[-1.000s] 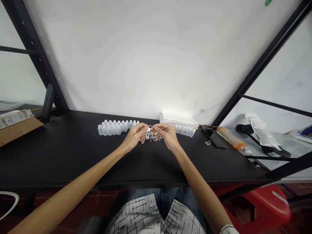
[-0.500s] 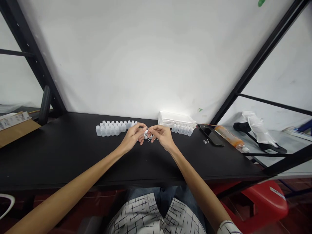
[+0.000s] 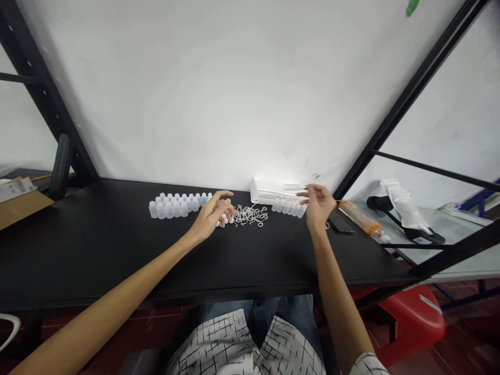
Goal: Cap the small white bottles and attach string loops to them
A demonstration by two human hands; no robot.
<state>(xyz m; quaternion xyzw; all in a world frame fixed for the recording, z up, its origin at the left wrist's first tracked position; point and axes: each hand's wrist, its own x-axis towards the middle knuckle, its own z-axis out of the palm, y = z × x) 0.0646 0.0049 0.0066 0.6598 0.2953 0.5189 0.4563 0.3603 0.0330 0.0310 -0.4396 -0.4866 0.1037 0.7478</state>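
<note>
My left hand (image 3: 213, 214) hovers by the small white caps (image 3: 225, 221), its fingers apart and nothing visible between them. Right of it lies a tangled pile of thin white looped strings (image 3: 250, 214). Several small translucent bottles (image 3: 170, 208) stand in rows left of that hand. Over on the right, my right hand (image 3: 320, 204) is closed in a pinch beside a stack of flat white pieces (image 3: 273, 190); what its fingertips hold is too small to tell. In front of the stack, a row of small translucent bottles (image 3: 288, 207) leans against it.
A black phone (image 3: 340, 224) lies right of my right hand, with an orange-labelled plastic bottle (image 3: 363, 220) beyond it. Black shelf uprights frame the black table (image 3: 242, 260). A cardboard box (image 3: 23, 200) is at the left, and a red stool (image 3: 414, 317) stands below right.
My hands were together at a small white piece over the string pile. The right one has moved right to the leaning bottles; the left has loosened. The string pile now shows.
</note>
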